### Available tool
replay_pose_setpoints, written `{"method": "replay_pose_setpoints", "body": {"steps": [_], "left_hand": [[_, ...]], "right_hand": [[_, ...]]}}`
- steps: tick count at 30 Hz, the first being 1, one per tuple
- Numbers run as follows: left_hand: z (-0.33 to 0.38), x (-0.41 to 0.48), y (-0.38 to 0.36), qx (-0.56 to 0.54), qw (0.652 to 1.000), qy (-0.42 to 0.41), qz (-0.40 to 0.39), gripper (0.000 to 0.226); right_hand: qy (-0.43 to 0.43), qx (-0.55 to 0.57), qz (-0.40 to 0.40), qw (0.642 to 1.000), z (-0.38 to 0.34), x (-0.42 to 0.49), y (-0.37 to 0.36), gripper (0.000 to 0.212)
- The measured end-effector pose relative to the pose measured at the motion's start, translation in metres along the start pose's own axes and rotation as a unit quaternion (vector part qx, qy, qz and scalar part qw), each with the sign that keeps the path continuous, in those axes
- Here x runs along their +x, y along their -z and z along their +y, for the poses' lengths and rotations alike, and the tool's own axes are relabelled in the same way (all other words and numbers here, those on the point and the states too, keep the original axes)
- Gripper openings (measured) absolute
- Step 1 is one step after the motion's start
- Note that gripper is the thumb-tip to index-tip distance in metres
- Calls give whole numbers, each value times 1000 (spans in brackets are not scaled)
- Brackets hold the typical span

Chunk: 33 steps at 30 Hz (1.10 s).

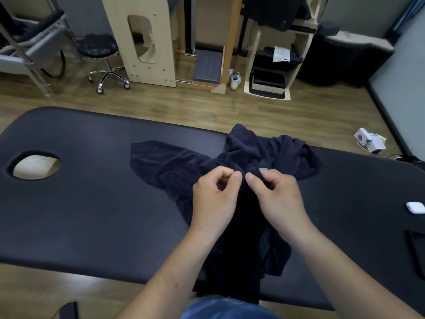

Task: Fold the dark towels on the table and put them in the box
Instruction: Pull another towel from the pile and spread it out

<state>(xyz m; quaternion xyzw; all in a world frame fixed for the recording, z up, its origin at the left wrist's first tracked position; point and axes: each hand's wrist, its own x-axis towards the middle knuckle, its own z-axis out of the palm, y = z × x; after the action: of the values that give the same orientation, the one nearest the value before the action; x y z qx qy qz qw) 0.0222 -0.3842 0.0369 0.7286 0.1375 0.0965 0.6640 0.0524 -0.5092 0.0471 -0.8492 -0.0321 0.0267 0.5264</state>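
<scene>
Towel: a dark towel (184, 162) lies crumpled across the middle of the black padded table (92, 215), its near end hanging over the edge.
Left hand (215, 194): fingers curled, thumb and forefinger pinching a fold of the towel.
Right hand (276, 194): just beside the left, also curled and pinching the cloth, near a small pale tag (262, 169).
Table's right end: a white case (415, 207).
</scene>
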Motion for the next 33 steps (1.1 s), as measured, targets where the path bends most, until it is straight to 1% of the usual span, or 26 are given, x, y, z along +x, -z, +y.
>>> {"method": "replay_pose_setpoints", "body": {"steps": [2,4,6,10,13,14,15,17,19,21,23,27,28,30,32,33], "left_hand": [[4,-2,-1,-21,1000,3,-19,23],[6,-2,-2,-34,999,-2,-33,24],[8,-3,-4,-45,998,-22,-40,25],[12,-4,-8,-83,994,-14,-71,28],[15,0,-10,-115,990,-17,-83,7],[17,2,-11,-134,986,-20,-93,12],[19,4,-10,-149,982,-27,-109,22],[25,8,-11,-157,973,-42,-162,40],[30,9,-15,-172,961,-47,-214,47],[35,8,-23,-210,948,-39,-235,50],[39,6,-32,-227,948,-46,-219,49],[51,3,-51,-201,970,-60,-119,31],[54,4,-53,-202,970,-64,-117,28],[61,8,-55,-201,964,-87,-153,29],[70,15,-54,-170,957,-139,-192,33],[74,19,-54,-140,955,-172,-197,32]], "right_hand": [[7,5,3,1000,-2,0,2,29],[1,29,37,999,-7,-1,3,9],[-1,48,70,996,-13,-2,5,12],[10,66,61,996,-20,-5,12,17],[16,86,43,995,-24,-9,21,21],[17,92,39,995,-25,-11,24,21],[20,96,41,994,-26,-12,26,21],[21,101,64,993,-26,-13,31,21],[20,107,94,990,-24,-12,38,20],[24,112,119,986,-23,-12,45,19],[29,121,145,982,-22,-12,50,17],[4,176,171,969,-25,-9,56,12],[3,189,181,965,-28,-8,59,11],[13,207,202,957,-34,-6,67,9],[33,216,210,953,-38,-6,75,10],[45,216,206,953,-40,-6,77,11]]}}
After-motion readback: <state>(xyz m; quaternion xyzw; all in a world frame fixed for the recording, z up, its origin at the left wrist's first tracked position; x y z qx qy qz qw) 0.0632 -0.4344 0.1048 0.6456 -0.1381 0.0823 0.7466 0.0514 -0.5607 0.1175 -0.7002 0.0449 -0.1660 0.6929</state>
